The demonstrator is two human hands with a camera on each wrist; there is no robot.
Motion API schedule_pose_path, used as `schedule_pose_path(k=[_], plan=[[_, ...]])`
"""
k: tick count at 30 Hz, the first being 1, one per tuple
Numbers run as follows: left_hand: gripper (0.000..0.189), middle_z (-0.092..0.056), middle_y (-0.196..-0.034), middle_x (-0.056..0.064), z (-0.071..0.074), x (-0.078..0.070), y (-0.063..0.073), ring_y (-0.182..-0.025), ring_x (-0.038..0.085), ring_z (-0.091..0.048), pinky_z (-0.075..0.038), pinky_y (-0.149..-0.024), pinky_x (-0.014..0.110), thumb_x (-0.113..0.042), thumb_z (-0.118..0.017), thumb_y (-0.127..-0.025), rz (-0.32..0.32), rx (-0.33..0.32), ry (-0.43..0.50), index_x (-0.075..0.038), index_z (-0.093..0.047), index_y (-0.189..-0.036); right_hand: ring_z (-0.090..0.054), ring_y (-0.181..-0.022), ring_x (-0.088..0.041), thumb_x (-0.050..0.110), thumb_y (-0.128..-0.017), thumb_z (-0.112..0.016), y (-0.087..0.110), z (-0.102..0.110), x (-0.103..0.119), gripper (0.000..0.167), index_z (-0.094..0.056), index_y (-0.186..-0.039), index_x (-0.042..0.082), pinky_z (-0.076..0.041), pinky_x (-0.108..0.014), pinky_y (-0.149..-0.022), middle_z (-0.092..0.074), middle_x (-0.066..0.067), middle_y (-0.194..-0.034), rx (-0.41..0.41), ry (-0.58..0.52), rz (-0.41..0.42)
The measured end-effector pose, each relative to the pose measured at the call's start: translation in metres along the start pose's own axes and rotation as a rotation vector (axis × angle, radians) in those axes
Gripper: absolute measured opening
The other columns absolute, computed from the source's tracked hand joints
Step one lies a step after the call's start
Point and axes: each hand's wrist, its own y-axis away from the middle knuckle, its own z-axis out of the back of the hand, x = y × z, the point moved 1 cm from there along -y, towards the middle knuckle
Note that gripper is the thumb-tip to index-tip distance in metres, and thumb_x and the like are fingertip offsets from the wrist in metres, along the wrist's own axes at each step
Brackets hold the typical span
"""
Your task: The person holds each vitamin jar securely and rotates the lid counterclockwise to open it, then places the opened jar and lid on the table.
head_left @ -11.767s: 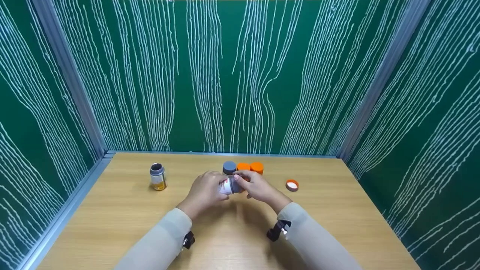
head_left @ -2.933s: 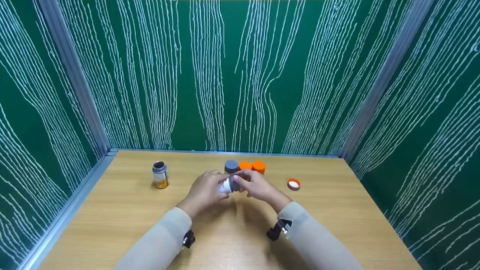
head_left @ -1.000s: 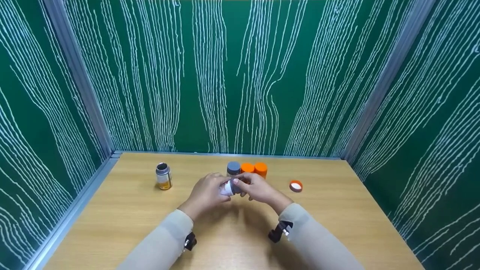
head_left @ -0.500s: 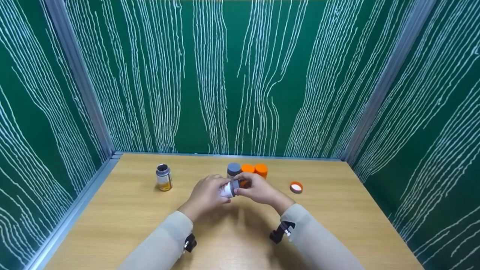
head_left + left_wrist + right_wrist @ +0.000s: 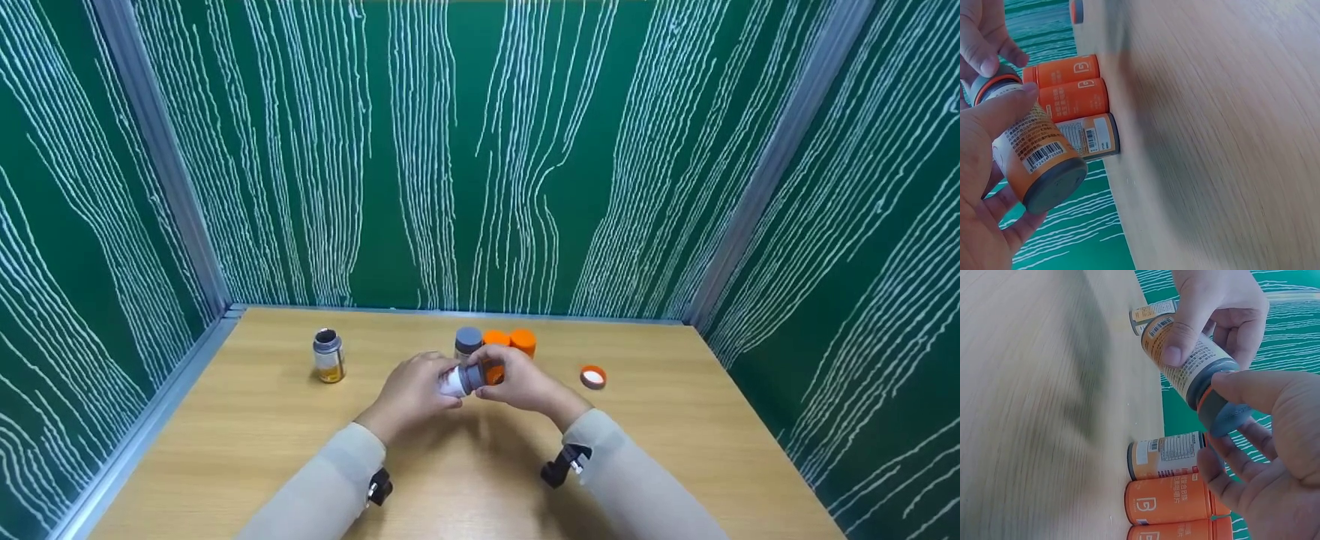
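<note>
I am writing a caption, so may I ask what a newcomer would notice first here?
Probably the green walls with wavy white lines, rising behind and beside the wooden table. Next, the two orange bottles, standing beside a grey-capped bottle toward the table's far edge. In front of them, the left hand grips a tilted bottle, the right hand its cap.

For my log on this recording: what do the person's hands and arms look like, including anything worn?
The left hand and right hand are bare, with no gloves showing. The left sleeve and right sleeve are long, plain and pale grey-beige. A left wrist device and right wrist device, both small and mostly black, sit at the cuffs.
</note>
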Motion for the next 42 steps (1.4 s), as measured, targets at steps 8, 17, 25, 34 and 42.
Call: schedule_pose_path(k=[8, 17, 25, 34, 42], plan=[[0.047, -0.080, -0.126, 0.004, 0.002, 0.006, 0.001, -0.106, 0.022, -0.070, -0.064, -0.106, 0.048, -0.030, -0.098, -0.092, -0.037, -0.011, -0.002, -0.017, -0.080, -0.133, -0.070, -0.123, -0.034, 0.004, -0.096, -0.090, 0.002, 0.002, 0.000, 0.042, -0.073, -0.132, 0.019, -0.062, -0.059, -0.114, -0.072, -0.011, -0.139, -0.006, -0.006, 0.041], [0.055, -0.080, -0.134, 0.006, 0.007, 0.012, 0.002, -0.118, 0.026, -0.073, -0.062, -0.113, 0.053, -0.032, -0.096, -0.093, 0.037, -0.078, -0.006, -0.016, -0.076, -0.143, -0.072, -0.119, -0.029, 0.012, -0.102, -0.086, 0.000, 0.006, -0.005, 0.039, -0.070, -0.138, 0.013, -0.067, -0.048, -0.106, -0.074, -0.012, -0.133, -0.023, -0.069, 0.013], [0.065, -0.069, -0.144, 0.009, 0.015, 0.031, 0.005, -0.132, 0.034, -0.070, -0.057, -0.119, 0.056, -0.025, -0.101, -0.087, 0.201, -0.206, 0.134, -0.011, -0.075, -0.145, -0.074, -0.123, -0.031, 0.017, -0.104, -0.085, 0.002, 0.019, -0.019, 0.042, -0.068, -0.141, 0.007, -0.065, -0.051, -0.110, -0.073, -0.015, -0.136, -0.099, -0.094, -0.077], [0.069, -0.064, -0.150, 0.019, 0.024, 0.072, 0.013, -0.139, 0.038, -0.067, -0.055, -0.123, 0.057, -0.018, -0.096, -0.093, 0.401, -0.314, 0.318, -0.003, -0.066, -0.153, -0.073, -0.130, -0.039, 0.020, -0.105, -0.083, 0.016, 0.047, -0.044, 0.047, -0.068, -0.149, 0.009, -0.065, -0.050, -0.110, -0.074, -0.015, -0.141, -0.191, -0.133, -0.163], [0.067, -0.064, -0.155, 0.023, 0.029, 0.102, 0.023, -0.149, 0.041, -0.063, -0.048, -0.130, 0.060, -0.014, -0.092, -0.096, 0.494, -0.396, 0.388, 0.000, -0.062, -0.154, -0.074, -0.126, -0.034, 0.024, -0.101, -0.089, 0.037, 0.077, -0.075, 0.052, -0.067, -0.145, 0.006, -0.065, -0.033, -0.098, -0.077, -0.018, -0.135, -0.332, -0.106, -0.210]])
